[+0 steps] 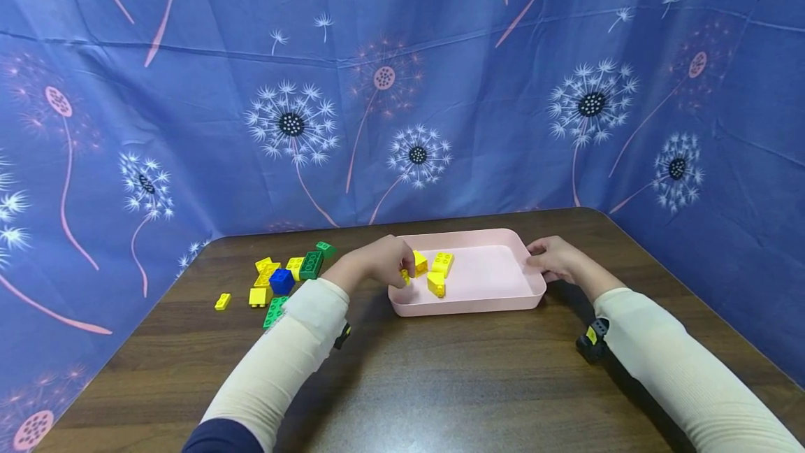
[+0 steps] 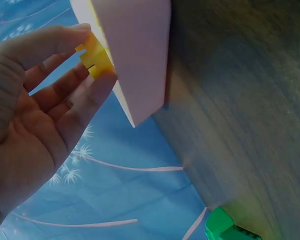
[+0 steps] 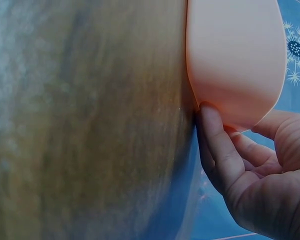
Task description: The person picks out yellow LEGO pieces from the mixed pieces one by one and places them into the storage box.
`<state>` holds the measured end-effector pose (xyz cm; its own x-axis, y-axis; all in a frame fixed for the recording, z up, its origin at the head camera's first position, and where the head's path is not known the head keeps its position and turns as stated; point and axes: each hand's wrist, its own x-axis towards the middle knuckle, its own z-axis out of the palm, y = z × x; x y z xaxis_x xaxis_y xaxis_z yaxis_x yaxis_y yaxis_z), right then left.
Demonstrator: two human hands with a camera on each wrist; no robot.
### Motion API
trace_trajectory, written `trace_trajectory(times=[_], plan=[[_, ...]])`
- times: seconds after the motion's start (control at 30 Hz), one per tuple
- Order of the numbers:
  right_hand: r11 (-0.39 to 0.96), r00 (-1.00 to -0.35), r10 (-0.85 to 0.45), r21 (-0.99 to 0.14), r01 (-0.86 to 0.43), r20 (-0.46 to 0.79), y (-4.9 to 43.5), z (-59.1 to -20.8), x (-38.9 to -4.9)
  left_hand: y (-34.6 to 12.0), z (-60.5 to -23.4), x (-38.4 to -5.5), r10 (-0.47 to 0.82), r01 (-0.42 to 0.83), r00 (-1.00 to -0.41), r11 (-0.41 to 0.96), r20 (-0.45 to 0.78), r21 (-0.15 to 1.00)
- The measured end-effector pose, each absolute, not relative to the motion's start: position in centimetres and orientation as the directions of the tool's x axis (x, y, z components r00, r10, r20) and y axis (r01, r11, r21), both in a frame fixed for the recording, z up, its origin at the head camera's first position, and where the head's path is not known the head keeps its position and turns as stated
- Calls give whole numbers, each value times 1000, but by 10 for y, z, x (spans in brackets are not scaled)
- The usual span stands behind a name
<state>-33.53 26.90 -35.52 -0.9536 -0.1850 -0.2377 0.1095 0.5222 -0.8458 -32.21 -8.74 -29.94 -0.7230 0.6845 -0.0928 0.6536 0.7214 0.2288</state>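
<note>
A pink tray (image 1: 484,278) lies on the table, with several yellow toy bricks (image 1: 442,263) in its left part. Over the tray's left rim, my left hand (image 1: 385,260) pinches a small yellow brick (image 2: 96,55) between thumb and fingers, as the left wrist view shows. At the opposite end, my right hand (image 1: 556,259) holds the tray's right wall, thumb by the rim. The right wrist view shows its fingers (image 3: 220,145) against the outside of the tray wall (image 3: 235,65).
Left of the tray is a loose group of yellow, green and blue bricks, including a blue brick (image 1: 281,281) and a dark green brick (image 1: 311,265). One small yellow brick (image 1: 223,301) lies apart at the far left. A blue patterned cloth (image 1: 478,124) hangs behind the wooden table (image 1: 453,383).
</note>
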Motion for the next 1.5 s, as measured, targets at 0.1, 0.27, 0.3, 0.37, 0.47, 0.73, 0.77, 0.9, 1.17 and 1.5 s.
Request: trace_trajectory(times=[0.1,0.27,0.3,0.37,0.47,0.73,0.77,0.9,1.17,1.5], plan=[[516,-954,-191,-850,101,-230,270,-355,-335,-83,-302,-323,690,663,-719,718,-89,211],[515,-956,-192,-852,96,-224,270,-356,-334,-74,-309,-323,690,658,-714,720,-123,221],[518,-955,-194,-851,94,-223,270,-357,-334,-72,-311,-323,687,653,-714,723,-135,223],[523,-956,-190,-847,95,-224,269,-357,-334,-70,-315,-322,670,632,-725,740,-162,231],[530,-956,-189,-843,91,-222,269,-356,-334,-67,-319,-323,647,606,-740,760,-184,237],[532,-955,-193,-842,92,-226,268,-354,-334,-66,-326,-325,616,570,-757,785,-216,243],[533,-954,-193,-841,93,-228,268,-354,-334,-66,-326,-325,612,563,-760,788,-218,250],[533,-954,-191,-840,98,-232,268,-354,-335,-65,-322,-323,600,542,-767,795,-226,272],[514,-954,-193,-852,102,-231,270,-355,-335,-64,-312,-322,668,646,-726,744,-162,173],[508,-952,-191,-854,112,-239,268,-353,-333,-75,-306,-318,683,645,-724,719,-96,256]])
